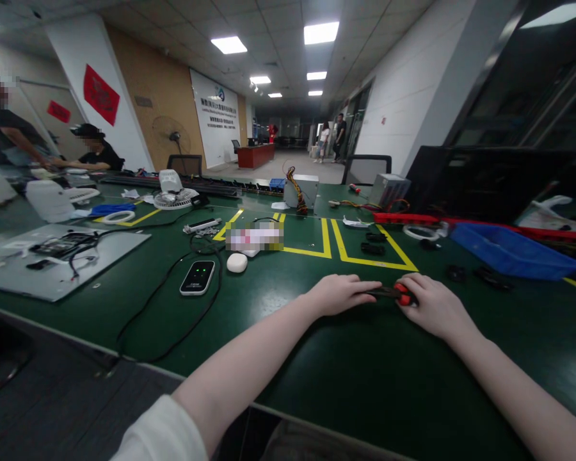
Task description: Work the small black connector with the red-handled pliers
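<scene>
In the head view, my right hand (434, 307) is wrapped around the red and black grip of a hand tool (403, 294) above the green table. The tool's dark, narrow end points left, toward my left hand (340, 294). The fingers and thumb of that hand close on the dark end from either side. My fingers cover much of the tool, so its exact kind cannot be made out. Beyond my hands, small black parts (373, 248) lie inside a yellow taped outline (379, 262).
A blue tray (509, 250) stands at the right. Left of my arms are a black-faced device (198, 278), a white rounded case (237, 262) and a looped black cable (173, 352). A metal power supply (310, 192) stands farther back. Two people work at the far left.
</scene>
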{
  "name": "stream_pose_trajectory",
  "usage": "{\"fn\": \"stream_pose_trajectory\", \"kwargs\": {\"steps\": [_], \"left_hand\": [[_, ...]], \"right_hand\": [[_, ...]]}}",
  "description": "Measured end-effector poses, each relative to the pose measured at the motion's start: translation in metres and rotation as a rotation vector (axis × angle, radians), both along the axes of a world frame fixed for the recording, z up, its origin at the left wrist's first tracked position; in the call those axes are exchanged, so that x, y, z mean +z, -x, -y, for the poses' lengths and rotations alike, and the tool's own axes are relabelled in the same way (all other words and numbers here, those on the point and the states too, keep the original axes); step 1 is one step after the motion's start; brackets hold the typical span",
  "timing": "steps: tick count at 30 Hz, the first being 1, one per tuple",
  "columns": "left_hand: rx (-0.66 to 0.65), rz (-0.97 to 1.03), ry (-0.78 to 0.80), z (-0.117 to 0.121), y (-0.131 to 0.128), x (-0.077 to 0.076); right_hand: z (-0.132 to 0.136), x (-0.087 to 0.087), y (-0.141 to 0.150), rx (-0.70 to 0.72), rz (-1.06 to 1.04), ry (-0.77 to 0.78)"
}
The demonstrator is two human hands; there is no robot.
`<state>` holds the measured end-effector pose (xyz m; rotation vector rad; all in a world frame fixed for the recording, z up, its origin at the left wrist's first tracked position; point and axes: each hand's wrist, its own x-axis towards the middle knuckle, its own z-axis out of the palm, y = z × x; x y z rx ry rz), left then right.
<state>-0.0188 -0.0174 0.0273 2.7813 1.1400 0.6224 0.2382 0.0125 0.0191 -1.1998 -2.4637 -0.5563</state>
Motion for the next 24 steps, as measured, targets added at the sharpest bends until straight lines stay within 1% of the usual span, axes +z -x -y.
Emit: {"fn": "stream_pose_trajectory", "kwargs": {"steps": [4, 11, 16, 21, 24], "left_hand": [[0.001, 0.023, 0.028, 0.001, 0.002, 0.0], [-0.026, -0.006, 0.03, 0.001, 0.004, 0.002], [-0.027, -0.009, 0.017, 0.0, 0.006, 0.002], [-0.062, 0.011, 0.004, 0.0, 0.008, 0.001], [-0.057, -0.016, 0.022, 0.0, 0.007, 0.002]], "right_hand": [[0.002, 0.001, 0.001, -0.012, 0.016, -0.003], [0.001, 0.007, 0.001, 0.017, 0.025, 0.065], [0.001, 0.007, 0.004, -0.019, 0.033, 0.075], [-0.005, 0.003, 0.0, -0.037, -0.029, 0.161], [-0.015, -0.007, -0.01, -0.021, -0.075, 0.206]]}}
